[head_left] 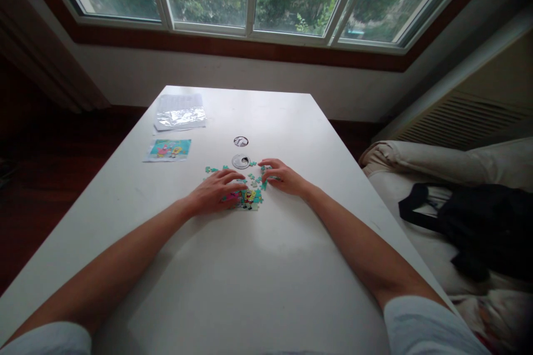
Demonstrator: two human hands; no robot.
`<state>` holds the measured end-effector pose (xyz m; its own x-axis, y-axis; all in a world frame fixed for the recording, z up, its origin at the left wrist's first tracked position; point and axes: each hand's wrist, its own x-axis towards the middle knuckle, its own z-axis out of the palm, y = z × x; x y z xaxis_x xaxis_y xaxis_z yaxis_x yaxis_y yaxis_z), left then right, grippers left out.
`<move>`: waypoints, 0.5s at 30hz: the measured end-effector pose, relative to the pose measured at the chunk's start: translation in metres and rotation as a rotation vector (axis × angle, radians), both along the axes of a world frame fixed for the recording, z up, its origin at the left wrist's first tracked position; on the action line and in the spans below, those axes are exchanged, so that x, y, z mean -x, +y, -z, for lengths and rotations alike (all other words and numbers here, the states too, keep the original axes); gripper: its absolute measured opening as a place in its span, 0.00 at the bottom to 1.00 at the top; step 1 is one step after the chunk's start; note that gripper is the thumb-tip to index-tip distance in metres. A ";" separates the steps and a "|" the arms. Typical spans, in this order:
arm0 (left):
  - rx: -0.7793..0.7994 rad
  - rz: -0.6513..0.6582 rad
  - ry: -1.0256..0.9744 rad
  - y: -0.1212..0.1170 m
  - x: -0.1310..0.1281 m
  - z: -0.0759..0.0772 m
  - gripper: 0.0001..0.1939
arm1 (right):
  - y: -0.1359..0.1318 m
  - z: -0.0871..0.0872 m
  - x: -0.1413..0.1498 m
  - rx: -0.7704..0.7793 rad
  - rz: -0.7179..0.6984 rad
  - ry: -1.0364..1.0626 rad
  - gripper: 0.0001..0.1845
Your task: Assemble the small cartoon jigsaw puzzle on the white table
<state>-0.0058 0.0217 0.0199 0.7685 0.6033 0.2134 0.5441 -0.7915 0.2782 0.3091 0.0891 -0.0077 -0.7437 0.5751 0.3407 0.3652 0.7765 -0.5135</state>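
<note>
Hidden under the left hand: the left hand point(217, 189) covers the left part of the joined puzzle point(250, 199); its thumb is hard to make out.
Cut off: the tabletop point(250, 283) runs out of view at its near edge, and both sleeves point(420, 321) are cropped.
Too small to read: the outlines of the loose pieces point(252, 178), and the print on the papers in the clear wrapper point(181, 112).
Joined puzzle: flat on the tabletop, roughly midway between the left and right edges, below and just right of the left fingers.
Left fingers: slightly spread, palm down, reaching over the puzzle; I cannot tell whether they grip a piece.
Right fingers: those of the right hand point(284, 177) are bent, with narrow gaps, at the loose pieces beyond and right of the joined part; whether they hold one, I cannot tell.
Round discs: two, one nearer the tabletop's far edge point(240, 141), the other point(237, 162) just beyond the pieces.
Picture sheet: the sheet point(170, 150) lies near the left edge, with the wrapper beyond it by the far left corner.
</note>
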 end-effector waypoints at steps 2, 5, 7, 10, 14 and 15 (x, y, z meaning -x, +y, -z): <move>0.006 0.069 0.025 -0.005 -0.005 -0.002 0.22 | 0.000 0.000 0.000 0.003 0.025 -0.004 0.08; 0.019 0.131 0.028 -0.009 -0.008 -0.005 0.21 | -0.002 -0.003 -0.002 -0.011 0.074 -0.021 0.08; 0.028 0.148 0.022 -0.010 -0.008 -0.007 0.19 | -0.004 -0.007 -0.004 -0.053 0.113 -0.066 0.09; 0.046 0.167 0.000 -0.009 -0.008 -0.010 0.16 | -0.008 -0.015 -0.003 -0.131 0.191 -0.179 0.14; 0.102 0.179 -0.031 -0.009 -0.007 -0.013 0.13 | -0.017 -0.022 0.003 -0.191 0.287 -0.299 0.19; 0.110 0.179 -0.038 -0.009 -0.007 -0.013 0.13 | -0.020 -0.024 0.004 -0.202 0.304 -0.316 0.20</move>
<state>0.0016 0.0123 0.0326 0.8581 0.4790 0.1849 0.3847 -0.8383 0.3864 0.3047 0.0691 0.0159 -0.6375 0.7279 0.2526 0.7049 0.6834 -0.1903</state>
